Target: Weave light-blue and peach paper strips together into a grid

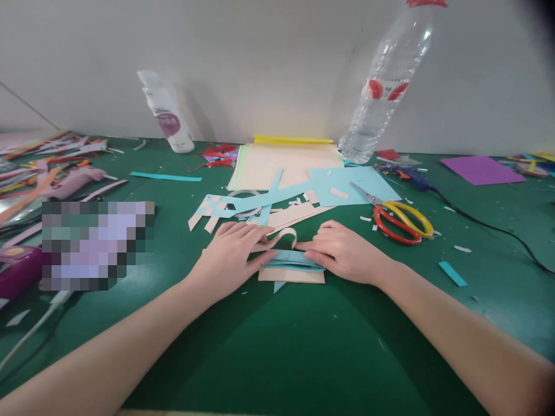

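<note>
Just in front of me, my left hand [240, 245] and my right hand [342, 248] hold a small folded paper piece from its two sides. Its light blue layers [288, 260] lie over a cream paper band [290, 275], and a blue pointed end sticks out below. A cream paper strip [288, 232] arches up in a loop between my hands. The left fingers press on this strip, with the thumb at the blue layers. My right index fingertip touches the loop's end, and the right thumb rests on the blue edge. Both hands have bent fingers.
Beyond my hands lie a woven blue-and-cream paper piece [212, 206], a blue sheet [351, 184] and a cream paper stack [286, 164]. Red-and-yellow scissors [401, 222] and a corded glue gun [414, 178] are right. A pixelated phone-like object [97, 245] is left. Two bottles stand behind.
</note>
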`<state>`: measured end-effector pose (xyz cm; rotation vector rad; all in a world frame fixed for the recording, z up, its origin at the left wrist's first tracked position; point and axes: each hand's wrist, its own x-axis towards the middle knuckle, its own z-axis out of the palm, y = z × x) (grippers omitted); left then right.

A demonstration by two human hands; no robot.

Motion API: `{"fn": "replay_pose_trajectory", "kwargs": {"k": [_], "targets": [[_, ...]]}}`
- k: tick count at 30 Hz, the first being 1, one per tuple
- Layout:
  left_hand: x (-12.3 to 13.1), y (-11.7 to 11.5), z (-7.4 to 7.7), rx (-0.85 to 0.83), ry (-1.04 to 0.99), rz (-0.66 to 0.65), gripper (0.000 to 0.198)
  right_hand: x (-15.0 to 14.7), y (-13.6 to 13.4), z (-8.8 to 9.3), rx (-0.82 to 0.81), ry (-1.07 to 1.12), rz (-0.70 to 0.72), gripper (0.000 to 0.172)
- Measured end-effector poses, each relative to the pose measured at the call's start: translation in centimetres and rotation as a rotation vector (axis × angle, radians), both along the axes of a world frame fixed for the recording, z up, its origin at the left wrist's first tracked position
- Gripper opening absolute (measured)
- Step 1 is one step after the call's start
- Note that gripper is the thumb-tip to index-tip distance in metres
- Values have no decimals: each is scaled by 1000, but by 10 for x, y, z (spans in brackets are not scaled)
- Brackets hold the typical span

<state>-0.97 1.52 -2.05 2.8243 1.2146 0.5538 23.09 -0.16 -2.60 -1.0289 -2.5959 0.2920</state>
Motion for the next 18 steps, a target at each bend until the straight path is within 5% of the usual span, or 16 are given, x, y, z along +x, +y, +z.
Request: {"fn": "replay_pose_trajectory", "kwargs": {"k": [11, 18], "targets": [[-1, 3, -3, 14, -54, -6, 16, -7, -3, -2, 44, 5, 33, 34], [-2, 2, 0, 73, -84, -1, 17, -6, -5, -1, 275, 158, -33, 28]]}}
